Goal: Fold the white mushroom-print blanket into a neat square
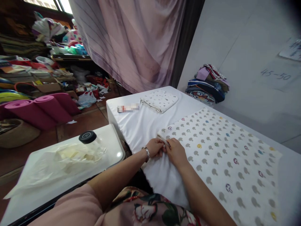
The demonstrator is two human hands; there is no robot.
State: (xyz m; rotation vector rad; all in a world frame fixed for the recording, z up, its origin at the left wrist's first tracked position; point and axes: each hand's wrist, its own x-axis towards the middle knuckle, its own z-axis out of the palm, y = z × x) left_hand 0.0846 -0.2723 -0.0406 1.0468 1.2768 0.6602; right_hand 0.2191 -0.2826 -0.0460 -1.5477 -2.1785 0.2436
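Observation:
A white cloth printed with grey mushroom-like shapes and some coloured ones (225, 157) lies spread over the right part of the white-covered table. My left hand (155, 147), with a silvery bracelet at the wrist, is closed on the cloth's near left corner. Close against it, my right hand (176, 152) pinches the same folded edge. Both sets of fingertips are partly hidden by the hands and the fold. Farther back on the table rests a folded white cloth with small dark prints (161, 100). Left of it lies a small packet with a blurred label (128, 108).
A white side table (110, 135) on the left bears a black-lidded jar (87, 137) and a crumpled translucent plastic bag (70, 157). Folded clothes (208, 84) are stacked by the wall. Rolled pink mats (51, 108) lie on the floor, and a pink curtain (141, 40) hangs behind.

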